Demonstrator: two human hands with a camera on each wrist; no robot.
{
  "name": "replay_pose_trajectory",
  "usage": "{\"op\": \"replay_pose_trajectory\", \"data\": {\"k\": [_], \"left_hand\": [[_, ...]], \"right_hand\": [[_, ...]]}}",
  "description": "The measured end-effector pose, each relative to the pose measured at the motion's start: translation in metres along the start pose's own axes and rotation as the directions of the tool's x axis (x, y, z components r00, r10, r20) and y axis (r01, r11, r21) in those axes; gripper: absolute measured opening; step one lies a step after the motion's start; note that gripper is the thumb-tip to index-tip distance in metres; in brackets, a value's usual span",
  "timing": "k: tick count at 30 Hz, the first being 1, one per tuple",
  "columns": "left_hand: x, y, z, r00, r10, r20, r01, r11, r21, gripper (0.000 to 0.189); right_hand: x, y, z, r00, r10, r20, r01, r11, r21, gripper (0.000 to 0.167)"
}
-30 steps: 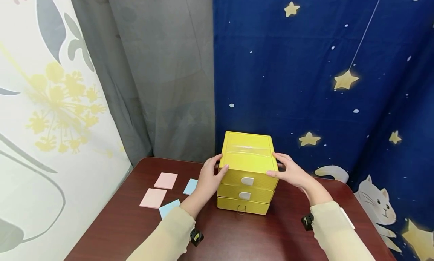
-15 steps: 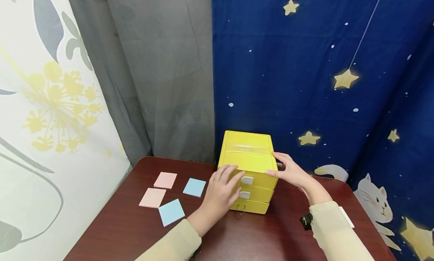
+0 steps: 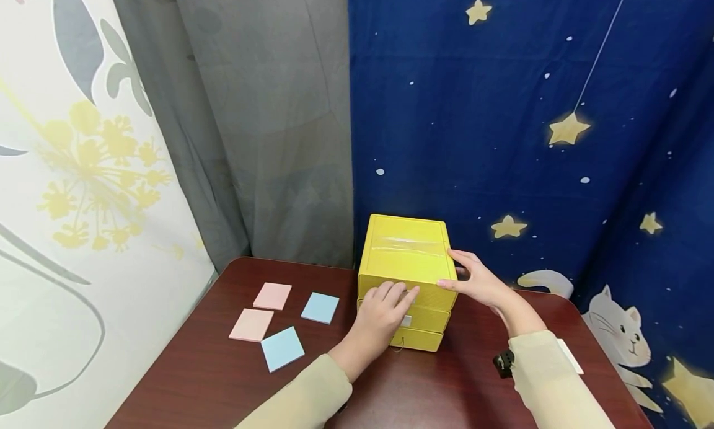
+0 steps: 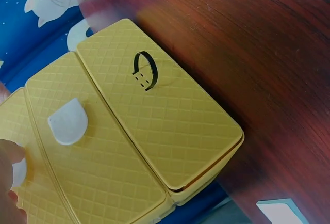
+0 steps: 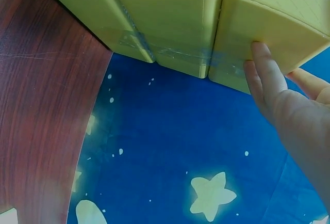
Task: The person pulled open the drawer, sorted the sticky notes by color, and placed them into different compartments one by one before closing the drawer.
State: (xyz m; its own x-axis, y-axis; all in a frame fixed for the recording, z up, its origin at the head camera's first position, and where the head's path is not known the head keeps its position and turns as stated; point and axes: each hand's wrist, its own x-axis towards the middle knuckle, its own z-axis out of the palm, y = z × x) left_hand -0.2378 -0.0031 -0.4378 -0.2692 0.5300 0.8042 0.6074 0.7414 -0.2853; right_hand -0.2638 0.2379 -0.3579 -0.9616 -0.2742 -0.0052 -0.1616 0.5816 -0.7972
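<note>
A yellow three-tier drawer box (image 3: 409, 255) stands at the back of the table, its drawers closed. My left hand (image 3: 374, 323) is at the front of the top drawer and hides most of its handle in the head view. In the left wrist view, its finger and thumb lie at either edge of that white drawer handle (image 4: 19, 174). Below are a second white handle (image 4: 69, 122) and a dark loop pull (image 4: 146, 70) on the bottom drawer. My right hand (image 3: 482, 283) braces the box's upper right side, fingers fairly straight (image 5: 270, 74), thumb at the front edge.
Two pink square pads (image 3: 272, 296) and two blue square pads (image 3: 282, 349) lie on the dark red table (image 3: 212, 379) left of the box. A white flat item (image 3: 571, 357) shows beyond the right sleeve. Curtains hang behind the table.
My left hand has left the box's upper left side and moved right across its front to the top drawer's handle. The right hand has stayed on the box's right side.
</note>
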Motion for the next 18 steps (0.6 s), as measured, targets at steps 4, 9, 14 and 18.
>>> {"op": "replay_pose_trajectory", "data": {"k": [4,9,14,18], "left_hand": [[0.0002,0.0006,0.0081,1.000,0.010,-0.028,-0.010,1.000,-0.016,0.034],[-0.0017,0.0014,0.0106,1.000,0.011,-0.011,-0.012,0.999,-0.053,0.035],[-0.0016,0.0021,0.0074,1.000,0.004,0.007,-0.004,0.997,-0.077,0.037],[-0.0006,0.0016,0.0066,1.000,0.008,0.016,-0.007,0.996,-0.094,0.031]], "right_hand": [[0.0008,0.0012,0.0010,1.000,0.006,0.001,-0.006,1.000,-0.007,0.094],[0.0015,0.0028,0.0018,1.000,0.016,-0.004,-0.016,1.000,-0.005,0.095],[0.0024,0.0037,0.0013,1.000,0.011,-0.007,-0.012,1.000,-0.008,0.095],[0.0033,0.0046,0.0010,1.000,0.017,-0.007,-0.017,1.000,-0.007,0.096]]}}
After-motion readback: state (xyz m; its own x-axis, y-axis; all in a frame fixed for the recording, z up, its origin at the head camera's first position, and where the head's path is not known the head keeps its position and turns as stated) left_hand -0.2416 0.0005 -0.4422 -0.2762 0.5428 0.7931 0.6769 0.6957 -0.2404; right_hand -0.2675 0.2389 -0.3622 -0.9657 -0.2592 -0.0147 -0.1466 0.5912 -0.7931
